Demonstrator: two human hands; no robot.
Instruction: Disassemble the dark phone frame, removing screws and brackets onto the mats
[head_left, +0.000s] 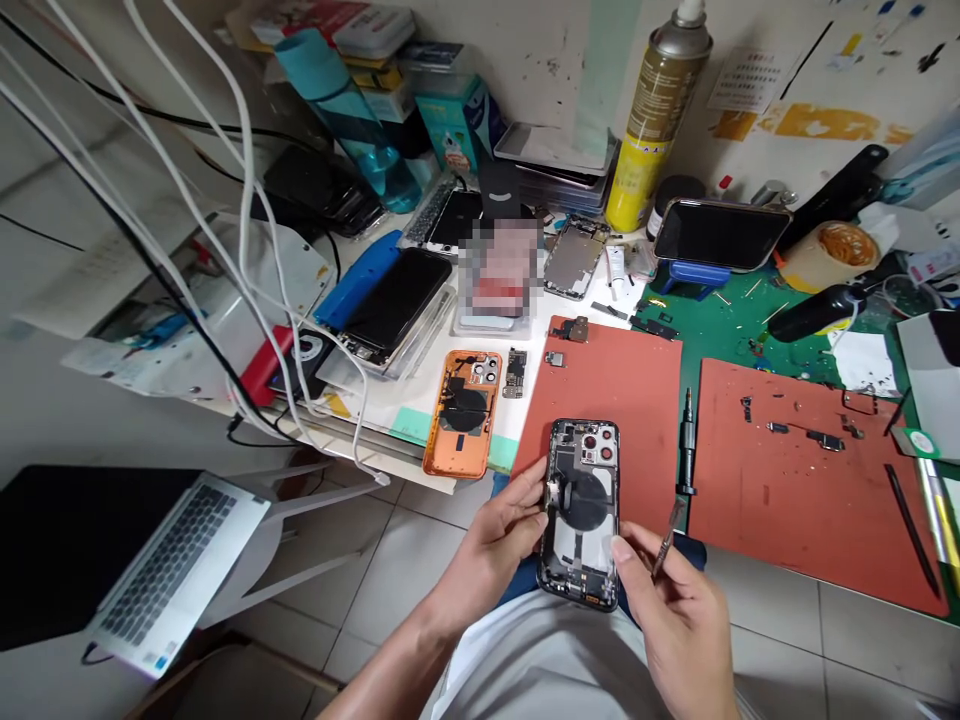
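Observation:
An opened black phone housing point(581, 510) is tilted up above my lap, its inner side facing me. A round black charging coil and three camera openings show inside it. My left hand point(506, 525) grips its left edge between thumb and fingers. At the lower right edge, the thumb of my right hand point(671, 600) presses on the frame. A slim metal tool point(666, 545), perhaps tweezers, sticks up between the fingers of that hand. Beyond my left hand lies an orange phone housing point(454, 440), with a small logic board point(515, 373) beside it.
Two reddish mats point(615, 370) cover the front of the bench, with a screwdriver point(688, 440) between them. Small phone parts point(825, 440) lie on the right mat. White cables point(244, 150) hang at left above a laptop point(165, 570). A spray can point(649, 120) stands behind.

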